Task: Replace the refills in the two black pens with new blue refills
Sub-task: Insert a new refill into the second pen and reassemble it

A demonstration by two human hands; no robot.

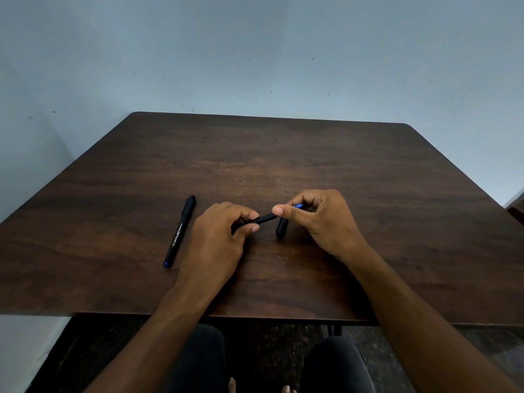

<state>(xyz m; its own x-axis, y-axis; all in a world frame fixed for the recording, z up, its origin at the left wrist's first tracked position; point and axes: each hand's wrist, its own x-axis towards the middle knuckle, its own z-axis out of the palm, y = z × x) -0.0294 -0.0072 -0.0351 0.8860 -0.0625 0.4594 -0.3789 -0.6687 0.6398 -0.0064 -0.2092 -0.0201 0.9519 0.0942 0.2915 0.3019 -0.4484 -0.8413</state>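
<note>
A black pen barrel (263,220) is held just above the table between both hands. My left hand (219,239) grips its left part with thumb and fingers. My right hand (317,217) pinches its right end, and a small blue piece (298,206) shows between those fingers. A black cap (281,228) lies on the table under my right thumb. A second black pen (180,231), capped and with a blue end, lies on the table left of my left hand, pointing away from me.
The dark wooden table (283,154) stands against a pale blue wall. Its near edge runs just above my knees. A dark object (516,213) pokes in at the right edge of the table.
</note>
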